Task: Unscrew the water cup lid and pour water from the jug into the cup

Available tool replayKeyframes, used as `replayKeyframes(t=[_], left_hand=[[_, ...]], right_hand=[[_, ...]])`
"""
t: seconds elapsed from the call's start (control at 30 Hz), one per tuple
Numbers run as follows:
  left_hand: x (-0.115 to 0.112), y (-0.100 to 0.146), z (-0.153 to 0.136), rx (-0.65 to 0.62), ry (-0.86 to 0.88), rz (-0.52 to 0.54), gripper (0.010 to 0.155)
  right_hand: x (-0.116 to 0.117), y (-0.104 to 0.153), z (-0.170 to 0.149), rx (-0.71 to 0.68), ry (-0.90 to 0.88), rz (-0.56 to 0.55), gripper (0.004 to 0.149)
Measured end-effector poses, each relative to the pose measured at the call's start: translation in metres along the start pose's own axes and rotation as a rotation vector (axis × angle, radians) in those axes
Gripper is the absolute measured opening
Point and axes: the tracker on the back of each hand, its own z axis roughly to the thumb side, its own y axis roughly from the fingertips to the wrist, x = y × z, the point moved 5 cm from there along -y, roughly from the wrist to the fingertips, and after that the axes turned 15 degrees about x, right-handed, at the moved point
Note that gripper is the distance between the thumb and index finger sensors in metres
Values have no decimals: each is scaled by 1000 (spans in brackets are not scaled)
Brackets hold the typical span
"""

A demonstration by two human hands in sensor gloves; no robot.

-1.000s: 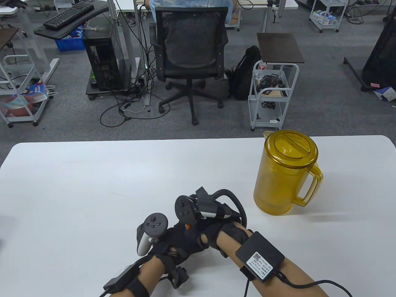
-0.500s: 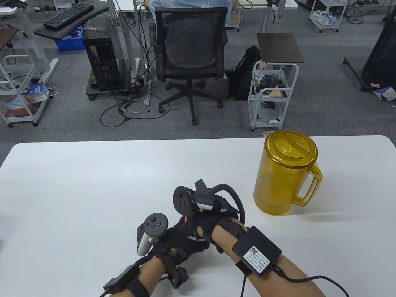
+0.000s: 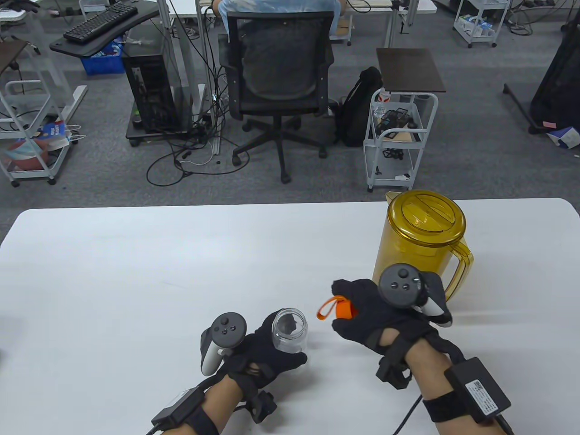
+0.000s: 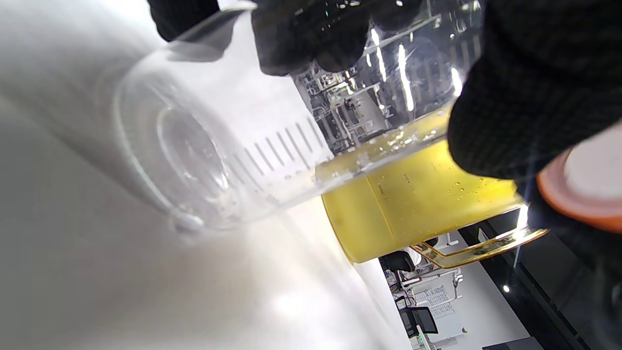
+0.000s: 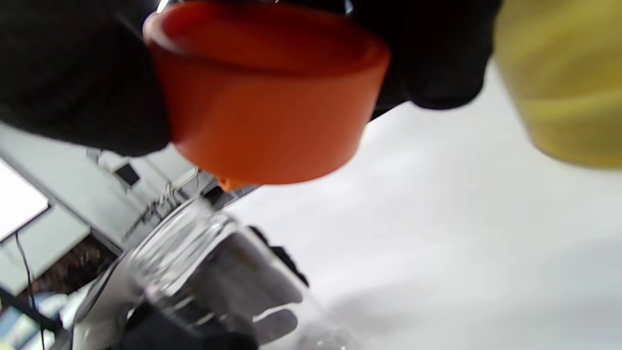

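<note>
Left hand (image 3: 258,351) grips our clear cup (image 3: 290,330), steadying its open mouth for pouring | right hand (image 3: 376,310) pinches the orange lid (image 3: 343,310), between cup and jug (image 3: 417,251), freeing the opening; jug upright, untouched, beyond the lid

Your right hand (image 3: 385,312), holding the orange lid (image 3: 344,311), sits just in front of the yellow jug (image 3: 419,253), which blocks the way back and right. Between it and the open cup (image 3: 290,330) lies a narrow gap of bare table (image 3: 136,272); the left half is wide open.
</note>
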Motion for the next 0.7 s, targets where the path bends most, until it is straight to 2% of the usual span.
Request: replayKeyframes(t=[0.13, 0.27, 0.37, 0.53, 0.63, 0.7], left_hand=[[0, 0, 0, 0, 0, 0, 108], [0, 0, 0, 0, 0, 1, 108], [0, 0, 0, 1, -1, 2, 108], [0, 0, 0, 1, -3, 6, 108], [0, 1, 0, 0, -3, 7, 108], [0, 1, 0, 0, -4, 9, 108]], right_hand=[[-6, 3, -64, 111, -87, -15, 86], [5, 4, -108, 163, -116, 65, 85], [8, 5, -129, 187, -144, 82, 89], [11, 3, -150, 226, -140, 63, 85], [10, 1, -158, 247, -146, 1, 81], [9, 1, -163, 259, -89, -80, 76]])
